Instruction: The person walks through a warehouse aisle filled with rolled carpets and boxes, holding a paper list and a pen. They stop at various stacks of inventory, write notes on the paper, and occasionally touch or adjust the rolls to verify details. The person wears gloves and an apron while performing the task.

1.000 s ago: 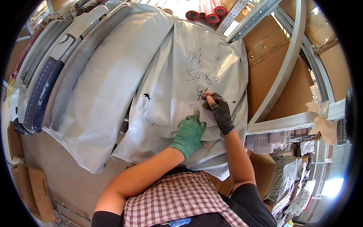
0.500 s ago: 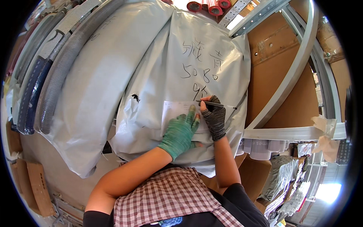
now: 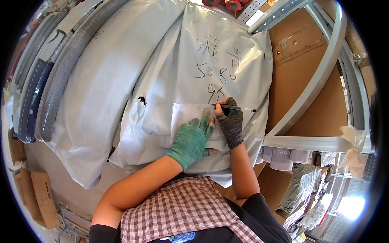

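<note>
A sheet of white paper [image 3: 181,118] with faint writing lies against a large package in whitish plastic wrapping [image 3: 170,77]. My left hand [image 3: 190,139], in a green fingerless glove, rests flat on the paper with its fingers stretched out. In a dark grey fingerless glove, my right hand [image 3: 230,121] pinches a black pen [image 3: 243,108]. The pen's tip is near the sheet's upper right edge, just beyond my left fingertips. Whether it touches the paper I cannot tell. Large dark handwriting marks the plastic above the paper.
Beside the package on the left stand a second wrapped bundle [image 3: 101,77] and grey and blue rolls [image 3: 60,81]. A metal shelf frame [image 3: 316,142] with cardboard [image 3: 300,85] borders the right. At lower left is an opened carton [image 3: 44,198]. The plastic has a torn hole [image 3: 142,100].
The view has shifted slightly. The pen has tilted a little in my right hand and stays near the paper's upper edge. My left hand still lies on the paper.
</note>
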The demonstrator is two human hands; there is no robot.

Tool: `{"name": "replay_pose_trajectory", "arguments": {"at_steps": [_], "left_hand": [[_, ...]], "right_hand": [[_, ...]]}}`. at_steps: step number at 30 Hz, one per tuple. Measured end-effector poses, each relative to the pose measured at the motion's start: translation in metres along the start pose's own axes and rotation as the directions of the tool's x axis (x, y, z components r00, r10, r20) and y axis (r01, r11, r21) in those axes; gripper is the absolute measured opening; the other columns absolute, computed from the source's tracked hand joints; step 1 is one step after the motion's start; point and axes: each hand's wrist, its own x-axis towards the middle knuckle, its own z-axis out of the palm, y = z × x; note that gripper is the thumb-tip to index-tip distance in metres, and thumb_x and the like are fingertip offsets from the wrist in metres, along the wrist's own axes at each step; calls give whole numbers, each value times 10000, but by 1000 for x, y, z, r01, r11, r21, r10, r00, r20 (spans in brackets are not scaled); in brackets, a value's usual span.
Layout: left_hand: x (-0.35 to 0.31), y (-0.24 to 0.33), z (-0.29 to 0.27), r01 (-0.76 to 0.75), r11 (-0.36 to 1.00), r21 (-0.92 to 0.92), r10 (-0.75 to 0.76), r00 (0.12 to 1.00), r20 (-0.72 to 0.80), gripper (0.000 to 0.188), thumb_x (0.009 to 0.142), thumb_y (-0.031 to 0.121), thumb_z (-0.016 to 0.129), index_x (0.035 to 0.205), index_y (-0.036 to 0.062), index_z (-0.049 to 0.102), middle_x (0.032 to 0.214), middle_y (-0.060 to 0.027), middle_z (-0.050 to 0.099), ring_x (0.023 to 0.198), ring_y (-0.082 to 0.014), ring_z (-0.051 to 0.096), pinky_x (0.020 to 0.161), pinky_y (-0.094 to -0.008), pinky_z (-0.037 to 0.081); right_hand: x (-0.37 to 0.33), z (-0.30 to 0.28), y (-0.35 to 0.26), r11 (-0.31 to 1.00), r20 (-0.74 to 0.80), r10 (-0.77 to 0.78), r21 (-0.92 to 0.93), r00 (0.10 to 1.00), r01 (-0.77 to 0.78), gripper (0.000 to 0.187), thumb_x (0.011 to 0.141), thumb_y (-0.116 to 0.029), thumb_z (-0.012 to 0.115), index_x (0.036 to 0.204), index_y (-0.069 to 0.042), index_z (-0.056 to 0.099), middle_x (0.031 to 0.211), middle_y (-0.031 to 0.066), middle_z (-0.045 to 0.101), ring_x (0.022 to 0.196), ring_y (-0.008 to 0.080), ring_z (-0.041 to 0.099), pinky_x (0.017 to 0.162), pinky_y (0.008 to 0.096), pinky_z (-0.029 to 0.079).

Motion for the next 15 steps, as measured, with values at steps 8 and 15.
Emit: {"name": "replay_pose_trajectory", "arguments": {"at_steps": [8, 15], "left_hand": [[1, -1, -4, -3, 1000, 5, 3, 1000, 6, 904, 680, 695, 547, 1335, 82, 430, 1449, -172, 295, 958, -260, 525, 709, -399, 462], [2, 0, -4, 12, 1000, 1, -12, 999, 40, 902, 690, 712, 532, 1339, 93, 431, 1450, -170, 292, 976, -260, 526, 719, -403, 467]], "right_hand": [[-1, 1, -2, 999, 3, -24, -42, 1000, 24, 89, 804, -92, 610, 862, -50, 557, 657, 57, 580, 586, 118, 579, 566, 283, 464], [-1, 0, 2, 998, -5, -36, -45, 999, 36, 81, 802, -94, 606, 855, -52, 561, 653, 60, 581, 572, 138, 582, 565, 286, 468]]}}
